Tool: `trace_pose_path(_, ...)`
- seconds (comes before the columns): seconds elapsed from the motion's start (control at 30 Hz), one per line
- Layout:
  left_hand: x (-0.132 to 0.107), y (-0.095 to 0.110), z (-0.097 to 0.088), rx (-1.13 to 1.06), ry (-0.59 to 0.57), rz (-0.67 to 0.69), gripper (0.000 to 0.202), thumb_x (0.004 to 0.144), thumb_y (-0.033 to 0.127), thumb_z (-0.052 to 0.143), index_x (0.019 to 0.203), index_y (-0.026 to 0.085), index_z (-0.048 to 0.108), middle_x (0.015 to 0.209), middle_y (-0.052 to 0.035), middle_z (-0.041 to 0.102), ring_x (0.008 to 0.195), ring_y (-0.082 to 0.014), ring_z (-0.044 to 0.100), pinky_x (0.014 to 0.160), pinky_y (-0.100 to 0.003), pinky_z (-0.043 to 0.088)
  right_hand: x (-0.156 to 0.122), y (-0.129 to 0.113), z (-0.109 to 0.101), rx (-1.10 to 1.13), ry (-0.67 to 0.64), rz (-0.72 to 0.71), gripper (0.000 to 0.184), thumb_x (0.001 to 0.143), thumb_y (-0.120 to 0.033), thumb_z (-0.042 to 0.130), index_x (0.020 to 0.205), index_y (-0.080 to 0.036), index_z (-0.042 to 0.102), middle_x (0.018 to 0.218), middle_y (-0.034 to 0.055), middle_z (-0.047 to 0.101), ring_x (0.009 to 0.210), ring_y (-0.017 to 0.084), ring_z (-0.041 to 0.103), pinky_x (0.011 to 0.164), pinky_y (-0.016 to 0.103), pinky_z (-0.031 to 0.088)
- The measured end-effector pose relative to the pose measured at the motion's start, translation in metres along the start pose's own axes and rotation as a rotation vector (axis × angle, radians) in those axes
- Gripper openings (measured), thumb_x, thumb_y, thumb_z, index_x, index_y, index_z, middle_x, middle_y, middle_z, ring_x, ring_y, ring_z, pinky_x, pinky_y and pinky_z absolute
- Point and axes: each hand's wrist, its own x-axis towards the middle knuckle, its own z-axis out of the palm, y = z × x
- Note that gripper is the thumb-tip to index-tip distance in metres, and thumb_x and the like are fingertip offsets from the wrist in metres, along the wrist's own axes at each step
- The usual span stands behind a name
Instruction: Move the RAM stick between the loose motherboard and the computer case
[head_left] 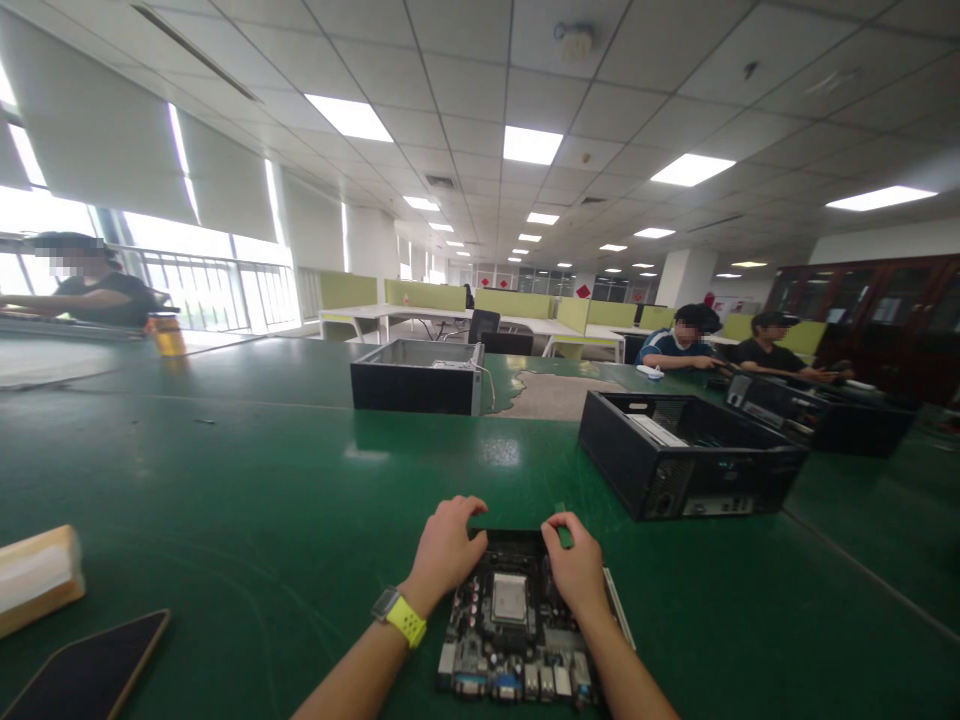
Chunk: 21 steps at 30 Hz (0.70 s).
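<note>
A computer motherboard (517, 645) lies on the green table with its ports toward me. A square silver processor (510, 598) sits uncovered in its socket. My left hand (446, 550), with a yellow-green watch strap (406, 622) on the wrist, is curved over the board's far left corner, thumb and fingers apart. At the far right corner is my right hand (577, 565), its thumb and forefinger brought together; what they pinch, if anything, cannot be made out. Between both hands runs a dark strip (515, 538) along the board's far edge.
An open black computer case (697, 490) stands ahead right, another case (412, 388) farther back, a third (825, 415) at far right. At left lie a dark flat tablet-like object (90, 665) and a pale yellow pack (37, 580). People (679, 345) sit at the table's far sides.
</note>
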Motion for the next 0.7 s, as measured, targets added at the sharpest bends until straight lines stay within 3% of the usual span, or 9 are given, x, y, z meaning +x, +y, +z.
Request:
trace_pose_path(0.1, -0.013, 0.033, -0.006, 0.035, -0.071, 0.153, 0.014, 0.077, 0.027, 0.055, 0.087, 0.021, 0.062, 0.088, -0.0029, 0.063, 0.087, -0.0188, 0.054, 0.078, -0.03, 0.04, 0.001, 0.002, 0.001, 0.02, 0.021, -0.005, 0.027, 0.076, -0.043, 0.05, 0.079, -0.02, 0.064, 0.077, 0.0049, 0.068, 0.074, 0.021, 0.062, 0.073, 0.03, 0.045)
trace_pose_path(0.23, -0.037, 0.069, -0.004, -0.044, -0.429, 0.518, 0.028, 0.077, 0.048, 0.057, 0.09, 0.025, 0.064, 0.089, -0.0004, 0.067, 0.084, -0.0173, 0.059, 0.076, -0.027, 0.041, 0.003, 0.004, 0.003, 0.086, 0.065, -0.006, 0.038, 0.077, -0.05, 0.05, 0.091, -0.019, 0.066, 0.089, 0.0082, 0.069, 0.085, 0.024, 0.063, 0.081, 0.033, 0.045)
trace_pose_path(0.33, -0.051, 0.082, 0.008, -0.034, -0.568, 0.686, 0.037, 0.074, 0.053, 0.059, 0.096, 0.023, 0.064, 0.095, -0.0022, 0.068, 0.088, -0.0189, 0.061, 0.079, -0.027, 0.043, 0.003, 0.005, 0.003, 0.138, 0.097, 0.026, 0.047, 0.076, -0.053, 0.05, 0.102, -0.017, 0.066, 0.1, 0.0109, 0.068, 0.096, 0.025, 0.061, 0.087, 0.036, 0.044)
trace_pose_path(0.5, -0.059, 0.09, 0.029, 0.142, -0.641, 0.62, 0.023, 0.071, 0.038, 0.065, 0.085, 0.02, 0.063, 0.092, -0.0042, 0.069, 0.085, -0.0219, 0.063, 0.074, -0.028, 0.048, 0.001, 0.001, 0.002, 0.235, 0.137, 0.067, 0.052, 0.078, -0.055, 0.049, 0.109, -0.016, 0.064, 0.111, 0.0123, 0.064, 0.106, 0.025, 0.057, 0.092, 0.036, 0.041)
trace_pose_path(0.6, -0.06, 0.09, 0.032, 0.178, -0.631, 0.546, 0.013, 0.072, 0.027, 0.062, 0.083, 0.021, 0.063, 0.091, -0.0026, 0.069, 0.085, -0.021, 0.064, 0.073, -0.028, 0.049, 0.0, -0.004, 0.001, 0.257, 0.153, 0.039, 0.052, 0.078, -0.055, 0.049, 0.111, -0.016, 0.063, 0.112, 0.0119, 0.064, 0.106, 0.025, 0.057, 0.092, 0.035, 0.042)
trace_pose_path(0.7, -0.06, 0.085, 0.033, 0.13, -0.623, 0.502, 0.014, 0.072, 0.026, 0.062, 0.085, 0.024, 0.064, 0.093, -0.0011, 0.07, 0.086, -0.0202, 0.063, 0.074, -0.028, 0.049, 0.0, -0.012, -0.002, 0.24, 0.144, -0.016, 0.049, 0.08, -0.053, 0.047, 0.111, -0.017, 0.062, 0.109, 0.0112, 0.064, 0.104, 0.024, 0.057, 0.091, 0.035, 0.042)
